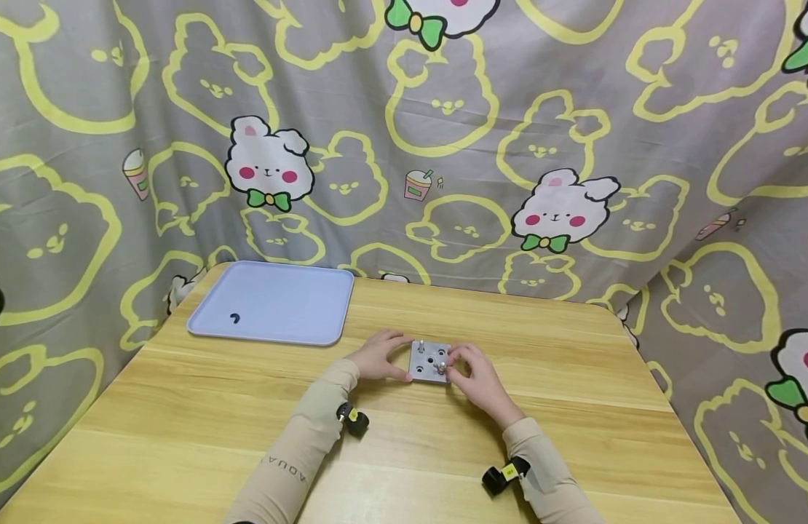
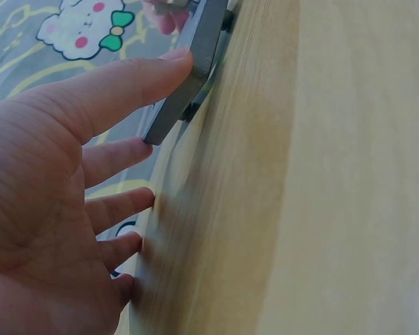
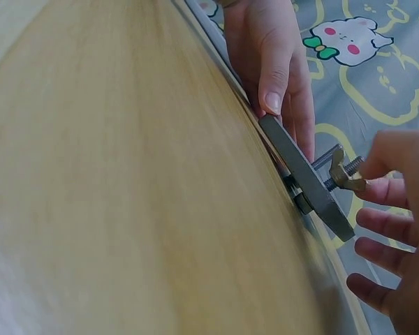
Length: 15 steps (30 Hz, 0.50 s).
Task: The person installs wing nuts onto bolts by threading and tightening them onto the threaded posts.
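A square grey metal plate (image 1: 422, 358) with several holes lies just above the tabletop, on bolt heads that show beneath it in the right wrist view. My left hand (image 1: 376, 356) steadies its left side, thumb at the near corner and index finger at the far one; the other fingers spread out in the left wrist view. A bare threaded bolt (image 1: 421, 347) sticks up near the far left corner. On a second bolt, near the right side, sits a brass-coloured wing nut (image 3: 347, 178). My right hand (image 1: 477, 377) pinches this nut between thumb and index finger.
At the back left of the wooden table (image 1: 574, 407) lies a pale blue tray (image 1: 286, 291) with a small dark curved piece (image 1: 235, 318) on it. A patterned curtain (image 1: 351, 94) hangs behind the table and along both sides.
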Available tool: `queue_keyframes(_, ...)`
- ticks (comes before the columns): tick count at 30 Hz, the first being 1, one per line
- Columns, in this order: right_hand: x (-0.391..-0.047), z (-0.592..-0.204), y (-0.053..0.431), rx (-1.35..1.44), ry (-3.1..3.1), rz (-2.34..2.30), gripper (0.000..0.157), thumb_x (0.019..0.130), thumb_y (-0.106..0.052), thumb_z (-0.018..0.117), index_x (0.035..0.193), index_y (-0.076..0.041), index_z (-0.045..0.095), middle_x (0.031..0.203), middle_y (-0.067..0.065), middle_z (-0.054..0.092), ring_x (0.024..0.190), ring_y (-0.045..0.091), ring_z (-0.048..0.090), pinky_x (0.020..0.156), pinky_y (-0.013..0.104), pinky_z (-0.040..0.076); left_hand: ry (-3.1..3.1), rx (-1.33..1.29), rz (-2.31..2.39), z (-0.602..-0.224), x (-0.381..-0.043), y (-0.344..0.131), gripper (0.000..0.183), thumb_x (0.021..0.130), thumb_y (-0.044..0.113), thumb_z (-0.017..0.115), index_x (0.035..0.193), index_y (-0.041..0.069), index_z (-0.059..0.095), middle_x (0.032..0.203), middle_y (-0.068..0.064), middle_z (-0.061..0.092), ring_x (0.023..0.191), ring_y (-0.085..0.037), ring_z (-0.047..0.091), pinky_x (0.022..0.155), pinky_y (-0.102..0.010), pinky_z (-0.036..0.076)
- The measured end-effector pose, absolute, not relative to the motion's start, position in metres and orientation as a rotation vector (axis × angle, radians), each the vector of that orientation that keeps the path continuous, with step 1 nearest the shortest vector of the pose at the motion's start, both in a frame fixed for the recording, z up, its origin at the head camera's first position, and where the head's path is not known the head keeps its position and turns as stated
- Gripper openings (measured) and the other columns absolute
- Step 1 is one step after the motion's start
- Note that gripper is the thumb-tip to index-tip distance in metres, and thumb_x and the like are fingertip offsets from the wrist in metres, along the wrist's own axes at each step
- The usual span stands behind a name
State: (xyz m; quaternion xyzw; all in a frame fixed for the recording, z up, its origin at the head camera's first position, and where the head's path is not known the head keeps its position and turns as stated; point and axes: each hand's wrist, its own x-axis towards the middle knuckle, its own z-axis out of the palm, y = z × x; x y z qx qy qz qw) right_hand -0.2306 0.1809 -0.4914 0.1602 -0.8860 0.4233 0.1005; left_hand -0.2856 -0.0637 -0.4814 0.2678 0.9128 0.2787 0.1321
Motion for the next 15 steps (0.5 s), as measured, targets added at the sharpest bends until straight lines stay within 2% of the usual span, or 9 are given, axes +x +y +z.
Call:
queue_keyframes(4,-0.2312,-0.4924,0.1812,0.475,-2.616,1.24,0.012,0.077,-0.004,0.064,0.079,-0.015,0.062,0.117,0.013,0.065,0.117,0.035,0.057,0.106,0.057,0.041,2.653,0.789,0.807,-0.4813,-0.2852,-0.0636,0.084,0.077,0.043,0.078,0.148,0.017,0.04,0.157,-0.019,0.031,0.147,-0.043,0.021,0.12,-0.059,0.015)
queue_keyframes(9,-0.2324,-0.4942,0.1819,0.489,-2.607,1.227,0.013,0.074,-0.004,0.067,0.079,-0.014,0.061,0.115,0.012,0.065,0.116,0.035,0.058,0.105,0.056,0.041,2.658,0.796,0.796,-0.4814,-0.2859,-0.0638,0.084,0.078,0.043,0.077,0.149,0.018,0.04,0.157,-0.018,0.031,0.147,-0.042,0.021,0.121,-0.057,0.015)
queue_keyframes(15,-0.233,-0.4956,0.1824,0.49,-2.617,1.207,0.026,0.075,-0.007,0.074,0.098,-0.009,0.064,0.115,0.013,0.064,0.115,0.033,0.058,0.102,0.054,0.044,2.659,0.785,0.79,-0.4823,-0.2864,-0.0638,0.084,0.078,0.044,0.077,0.149,0.019,0.04,0.157,-0.017,0.031,0.148,-0.041,0.02,0.121,-0.057,0.015)
